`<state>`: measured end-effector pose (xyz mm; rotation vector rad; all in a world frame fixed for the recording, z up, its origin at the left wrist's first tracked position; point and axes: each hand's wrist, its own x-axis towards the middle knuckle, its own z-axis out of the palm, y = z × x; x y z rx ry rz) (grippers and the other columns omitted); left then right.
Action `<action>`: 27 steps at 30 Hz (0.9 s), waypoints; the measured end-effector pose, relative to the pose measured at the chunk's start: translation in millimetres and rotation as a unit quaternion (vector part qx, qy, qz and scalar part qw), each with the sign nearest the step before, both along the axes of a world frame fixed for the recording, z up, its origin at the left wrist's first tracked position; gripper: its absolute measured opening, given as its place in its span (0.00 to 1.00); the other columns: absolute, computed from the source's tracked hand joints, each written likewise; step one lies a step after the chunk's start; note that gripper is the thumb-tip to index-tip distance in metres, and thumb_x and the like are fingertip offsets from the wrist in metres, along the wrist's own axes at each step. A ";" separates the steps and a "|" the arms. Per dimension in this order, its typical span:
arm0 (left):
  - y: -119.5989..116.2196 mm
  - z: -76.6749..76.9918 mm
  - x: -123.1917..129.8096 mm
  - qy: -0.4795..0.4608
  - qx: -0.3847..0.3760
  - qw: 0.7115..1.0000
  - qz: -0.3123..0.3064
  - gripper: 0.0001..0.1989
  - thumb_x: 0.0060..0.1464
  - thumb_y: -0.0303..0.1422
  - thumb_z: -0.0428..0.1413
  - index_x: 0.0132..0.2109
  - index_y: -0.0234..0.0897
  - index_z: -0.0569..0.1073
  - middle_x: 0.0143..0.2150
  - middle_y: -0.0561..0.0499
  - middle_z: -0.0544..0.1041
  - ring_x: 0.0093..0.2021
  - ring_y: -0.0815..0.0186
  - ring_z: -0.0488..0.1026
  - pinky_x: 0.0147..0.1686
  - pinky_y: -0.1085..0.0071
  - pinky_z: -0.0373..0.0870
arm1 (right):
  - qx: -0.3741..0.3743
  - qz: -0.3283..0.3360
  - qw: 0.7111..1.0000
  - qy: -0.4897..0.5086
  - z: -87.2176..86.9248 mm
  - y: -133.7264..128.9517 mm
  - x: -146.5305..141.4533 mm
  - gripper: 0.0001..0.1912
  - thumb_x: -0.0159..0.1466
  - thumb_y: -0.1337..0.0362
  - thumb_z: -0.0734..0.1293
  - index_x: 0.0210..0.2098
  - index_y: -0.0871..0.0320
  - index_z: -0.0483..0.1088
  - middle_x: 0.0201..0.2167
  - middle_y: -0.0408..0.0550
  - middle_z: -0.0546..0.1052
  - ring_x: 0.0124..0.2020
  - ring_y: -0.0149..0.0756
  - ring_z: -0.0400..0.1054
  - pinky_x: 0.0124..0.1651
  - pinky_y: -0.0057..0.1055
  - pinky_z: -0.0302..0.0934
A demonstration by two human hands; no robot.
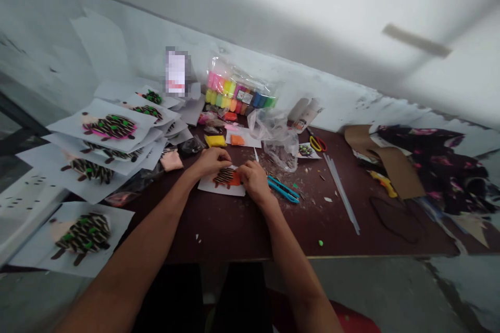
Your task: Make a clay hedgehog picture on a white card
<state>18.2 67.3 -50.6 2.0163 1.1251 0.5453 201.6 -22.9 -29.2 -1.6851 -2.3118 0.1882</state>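
A clay hedgehog card (225,179) is clamped at lower centre of the frame between the left hand (211,162) and right hand (254,181)

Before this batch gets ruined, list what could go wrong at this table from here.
The blue utility knife lies just beside the right hand, so a slip could catch it or knock it. Loose clay crumbs near the striped clay piece might stick to it. The overlapping hedgehog cards are piled loosely at the end of the table and might slide off.
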 end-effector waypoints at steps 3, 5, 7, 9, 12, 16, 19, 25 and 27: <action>-0.2 -2.1 1.7 0.001 0.001 1.000 0.003 0.10 0.49 0.37 0.59 0.36 0.35 0.80 0.34 0.49 0.81 0.35 0.64 0.75 0.38 0.71 0.66 | -0.004 0.004 1.000 0.013 -0.6 1.3 -0.7 0.14 0.67 0.73 0.60 0.39 0.56 0.77 0.35 0.49 0.72 0.39 0.39 0.59 0.43 0.32 0.53; 0.1 -3.7 2.2 -0.001 0.002 1.000 0.006 0.10 0.48 0.37 0.59 0.35 0.35 0.80 0.33 0.49 0.81 0.34 0.64 0.74 0.36 0.71 0.65 | -0.008 0.002 1.000 0.014 -1.2 2.3 -1.2 0.14 0.67 0.73 0.60 0.38 0.56 0.77 0.34 0.49 0.71 0.39 0.39 0.59 0.42 0.32 0.53; 0.6 -4.9 2.3 -0.005 0.003 1.000 0.008 0.10 0.48 0.37 0.59 0.34 0.36 0.79 0.32 0.49 0.80 0.33 0.65 0.74 0.35 0.71 0.65 | -0.010 0.001 1.000 0.016 -1.6 3.2 -1.3 0.14 0.66 0.73 0.60 0.38 0.56 0.77 0.34 0.49 0.71 0.38 0.39 0.59 0.42 0.32 0.54; 1.1 -5.7 2.3 -0.008 0.005 1.000 0.008 0.09 0.47 0.36 0.60 0.34 0.36 0.79 0.32 0.49 0.80 0.33 0.65 0.74 0.34 0.72 0.65 | -0.010 0.001 1.000 0.022 -1.2 3.4 -0.8 0.15 0.66 0.73 0.60 0.39 0.55 0.77 0.34 0.49 0.71 0.39 0.39 0.60 0.42 0.32 0.54; 1.8 -5.9 2.3 -0.006 -0.003 1.000 0.006 0.10 0.47 0.36 0.60 0.35 0.36 0.79 0.32 0.49 0.80 0.33 0.65 0.74 0.34 0.72 0.65 | -0.007 0.003 1.000 0.022 0.8 1.7 0.5 0.15 0.66 0.73 0.61 0.41 0.55 0.78 0.34 0.49 0.73 0.39 0.39 0.61 0.43 0.32 0.56; 2.1 -4.6 1.8 -0.004 -0.016 1.000 0.003 0.11 0.47 0.37 0.59 0.36 0.34 0.79 0.33 0.49 0.80 0.34 0.65 0.74 0.35 0.72 0.66 | 0.014 -0.005 0.999 0.035 3.7 -3.6 1.6 0.14 0.68 0.70 0.62 0.44 0.54 0.78 0.39 0.50 0.75 0.42 0.40 0.63 0.46 0.32 0.57; 1.6 -2.5 1.1 -0.006 -0.015 1.000 -0.001 0.11 0.48 0.37 0.59 0.36 0.34 0.79 0.34 0.49 0.80 0.35 0.65 0.74 0.36 0.71 0.66 | 0.031 -0.029 0.997 0.058 4.7 -6.2 4.6 0.14 0.68 0.70 0.61 0.44 0.56 0.78 0.40 0.51 0.76 0.43 0.40 0.64 0.48 0.33 0.58; 1.6 -1.8 0.3 0.001 -0.010 1.000 0.003 0.08 0.48 0.34 0.58 0.34 0.35 0.79 0.33 0.49 0.81 0.35 0.65 0.75 0.37 0.71 0.65 | 0.059 -0.187 0.977 0.081 6.9 -4.2 33.8 0.13 0.66 0.71 0.61 0.43 0.58 0.78 0.41 0.54 0.77 0.44 0.43 0.67 0.48 0.36 0.59; 2.2 -2.9 0.2 0.005 0.000 1.000 0.001 0.08 0.48 0.33 0.57 0.33 0.36 0.79 0.33 0.50 0.81 0.35 0.65 0.75 0.37 0.71 0.65 | 0.048 -0.248 0.965 0.070 7.1 -3.7 47.0 0.12 0.65 0.70 0.63 0.41 0.59 0.78 0.39 0.55 0.78 0.43 0.44 0.68 0.47 0.36 0.59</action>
